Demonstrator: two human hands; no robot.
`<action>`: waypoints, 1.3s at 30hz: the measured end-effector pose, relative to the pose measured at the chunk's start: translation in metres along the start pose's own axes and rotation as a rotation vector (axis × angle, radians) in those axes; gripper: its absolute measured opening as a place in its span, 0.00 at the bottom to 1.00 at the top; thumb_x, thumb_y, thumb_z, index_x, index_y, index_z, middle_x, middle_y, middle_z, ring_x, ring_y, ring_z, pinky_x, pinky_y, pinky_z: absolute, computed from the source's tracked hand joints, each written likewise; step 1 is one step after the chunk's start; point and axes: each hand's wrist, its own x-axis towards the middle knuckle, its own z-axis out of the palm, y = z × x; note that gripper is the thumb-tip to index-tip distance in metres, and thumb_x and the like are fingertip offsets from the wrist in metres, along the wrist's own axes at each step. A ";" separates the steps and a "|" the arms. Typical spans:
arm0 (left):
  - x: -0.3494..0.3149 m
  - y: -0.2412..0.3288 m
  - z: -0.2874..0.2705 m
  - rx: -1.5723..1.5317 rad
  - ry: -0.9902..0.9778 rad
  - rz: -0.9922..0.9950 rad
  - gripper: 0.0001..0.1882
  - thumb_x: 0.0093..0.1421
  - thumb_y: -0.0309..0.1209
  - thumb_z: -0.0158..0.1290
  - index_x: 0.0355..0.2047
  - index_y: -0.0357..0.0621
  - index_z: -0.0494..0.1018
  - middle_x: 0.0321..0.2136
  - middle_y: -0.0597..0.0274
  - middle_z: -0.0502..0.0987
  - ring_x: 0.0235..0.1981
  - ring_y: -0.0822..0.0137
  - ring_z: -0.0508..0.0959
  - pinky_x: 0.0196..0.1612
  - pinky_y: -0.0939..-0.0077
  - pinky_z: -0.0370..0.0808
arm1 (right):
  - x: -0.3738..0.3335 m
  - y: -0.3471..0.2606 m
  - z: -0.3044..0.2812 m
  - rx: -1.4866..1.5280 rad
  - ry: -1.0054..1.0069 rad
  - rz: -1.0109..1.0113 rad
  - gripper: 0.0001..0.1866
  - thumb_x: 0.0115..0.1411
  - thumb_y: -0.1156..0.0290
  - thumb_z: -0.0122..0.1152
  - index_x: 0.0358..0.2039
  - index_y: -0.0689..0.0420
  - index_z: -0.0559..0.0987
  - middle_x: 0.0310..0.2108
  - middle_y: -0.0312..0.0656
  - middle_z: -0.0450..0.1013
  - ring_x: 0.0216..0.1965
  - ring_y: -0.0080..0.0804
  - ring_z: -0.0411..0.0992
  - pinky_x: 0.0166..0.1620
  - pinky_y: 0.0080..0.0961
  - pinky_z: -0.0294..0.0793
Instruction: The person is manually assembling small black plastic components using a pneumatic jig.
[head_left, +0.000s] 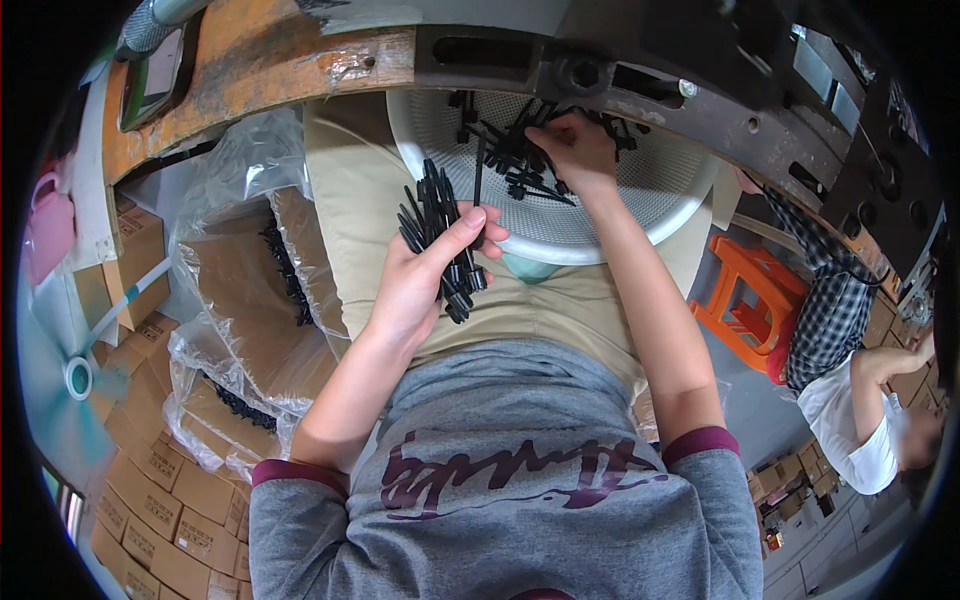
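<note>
My left hand (425,265) is closed around a bundle of slim black plastic parts (438,215), long and pointed at one end with thicker ends below. One more such part stands upright by the thumb. Over my lap rests a white perforated basket (640,225), holding several loose black parts (515,150) of the same sort. My right hand (578,150) reaches into the basket among them, its fingers bent down and pressed on the pile. What its fingertips grip, if anything, is hidden.
A wooden and metal bench edge (480,50) runs across the top, above the basket. To the left stand plastic-lined cartons (240,270) with black parts inside, stacked boxes (170,500) and a fan (78,378). An orange stool (750,300) and another person (850,430) are at right.
</note>
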 end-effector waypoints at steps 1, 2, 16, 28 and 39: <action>-0.001 0.000 0.000 -0.006 0.007 0.005 0.14 0.61 0.36 0.55 0.41 0.38 0.72 0.35 0.57 0.78 0.34 0.72 0.78 0.30 0.78 0.76 | 0.001 0.002 0.000 0.044 -0.075 0.064 0.15 0.49 0.61 0.69 0.29 0.62 0.81 0.20 0.38 0.76 0.18 0.22 0.72 0.23 0.20 0.70; -0.001 0.000 0.001 -0.014 0.016 0.011 0.14 0.61 0.36 0.55 0.40 0.38 0.72 0.35 0.58 0.78 0.34 0.73 0.78 0.30 0.79 0.76 | 0.002 -0.007 -0.005 0.087 -0.151 0.125 0.15 0.50 0.63 0.69 0.30 0.62 0.81 0.20 0.38 0.75 0.17 0.21 0.71 0.21 0.19 0.68; 0.008 -0.019 0.000 0.150 0.006 0.090 0.17 0.63 0.35 0.51 0.48 0.37 0.70 0.34 0.63 0.76 0.35 0.75 0.76 0.29 0.79 0.76 | -0.046 -0.057 -0.074 0.946 -0.486 0.283 0.11 0.60 0.73 0.58 0.40 0.67 0.76 0.25 0.38 0.73 0.18 0.16 0.63 0.22 0.13 0.60; -0.008 0.004 0.009 -0.058 -0.239 -0.274 0.18 0.62 0.39 0.54 0.46 0.39 0.73 0.39 0.58 0.78 0.31 0.74 0.77 0.27 0.80 0.78 | -0.059 -0.072 -0.085 0.903 -0.500 0.109 0.12 0.61 0.68 0.59 0.37 0.66 0.77 0.24 0.37 0.72 0.17 0.16 0.61 0.22 0.12 0.58; -0.011 -0.007 -0.001 -0.034 -0.113 -0.117 0.15 0.55 0.30 0.61 0.41 0.36 0.73 0.34 0.60 0.79 0.29 0.73 0.77 0.32 0.80 0.74 | -0.033 -0.045 -0.042 0.215 -0.243 -0.138 0.12 0.54 0.72 0.65 0.40 0.58 0.79 0.24 0.35 0.73 0.19 0.15 0.65 0.26 0.14 0.65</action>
